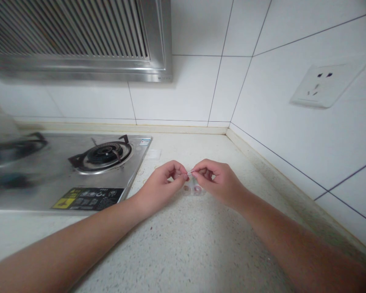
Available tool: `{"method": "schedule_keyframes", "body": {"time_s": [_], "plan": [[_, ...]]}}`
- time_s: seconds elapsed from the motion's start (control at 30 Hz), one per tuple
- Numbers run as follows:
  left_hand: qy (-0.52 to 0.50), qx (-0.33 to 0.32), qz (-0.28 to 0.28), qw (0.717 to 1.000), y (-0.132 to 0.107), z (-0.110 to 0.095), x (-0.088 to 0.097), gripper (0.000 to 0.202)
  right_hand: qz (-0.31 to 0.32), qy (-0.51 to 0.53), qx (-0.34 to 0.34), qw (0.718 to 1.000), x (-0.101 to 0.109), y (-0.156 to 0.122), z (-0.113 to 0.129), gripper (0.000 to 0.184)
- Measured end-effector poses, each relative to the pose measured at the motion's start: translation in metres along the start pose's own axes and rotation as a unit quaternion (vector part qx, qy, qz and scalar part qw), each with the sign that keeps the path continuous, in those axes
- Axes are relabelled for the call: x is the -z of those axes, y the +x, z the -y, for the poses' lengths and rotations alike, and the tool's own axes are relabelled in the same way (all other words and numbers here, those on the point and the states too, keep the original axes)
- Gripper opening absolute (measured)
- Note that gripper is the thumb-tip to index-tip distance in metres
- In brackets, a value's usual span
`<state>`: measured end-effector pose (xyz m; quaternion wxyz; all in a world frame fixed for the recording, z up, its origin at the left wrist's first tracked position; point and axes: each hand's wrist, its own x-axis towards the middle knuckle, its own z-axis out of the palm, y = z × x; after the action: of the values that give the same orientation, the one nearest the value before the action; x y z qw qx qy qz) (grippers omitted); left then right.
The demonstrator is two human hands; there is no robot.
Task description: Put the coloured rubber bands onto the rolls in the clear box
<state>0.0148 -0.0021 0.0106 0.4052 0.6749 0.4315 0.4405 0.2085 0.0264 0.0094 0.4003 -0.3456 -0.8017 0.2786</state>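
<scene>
My left hand (170, 178) and my right hand (217, 178) meet above the countertop, fingertips pinched and almost touching. Between them stretches a small thin pale pinkish strand (189, 173), perhaps an elastic band; its exact kind is too small to make out. A bit of red shows at the left fingertips. Just below the fingers a small clear plastic tray (191, 194) lies on the counter. In it are small round things, among them a pink ring (197, 189) and a brownish one (186, 189). My hands hide the tray's far part.
A speckled pale countertop (177, 248) carries a steel gas stove (55, 171) on the left, with a black burner (106, 152). Above the stove hangs a range hood (152, 40). White tiled walls meet in a corner, and a socket (320, 85) is on the right wall.
</scene>
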Motion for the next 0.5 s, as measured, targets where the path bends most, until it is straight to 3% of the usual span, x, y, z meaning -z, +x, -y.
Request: {"method": "schedule_keyframes", "body": {"time_s": [0.17,0.5], "plan": [[0.003,0.013,0.011,1.000,-0.001,-0.001,0.000,0.015,-0.015,-0.006,0.004,1.000,0.001,0.000,-0.001,0.014],[0.079,-0.023,0.042,0.996,-0.002,0.011,0.001,0.013,-0.038,0.042,-0.013,0.998,0.001,0.000,0.000,0.014]]}}
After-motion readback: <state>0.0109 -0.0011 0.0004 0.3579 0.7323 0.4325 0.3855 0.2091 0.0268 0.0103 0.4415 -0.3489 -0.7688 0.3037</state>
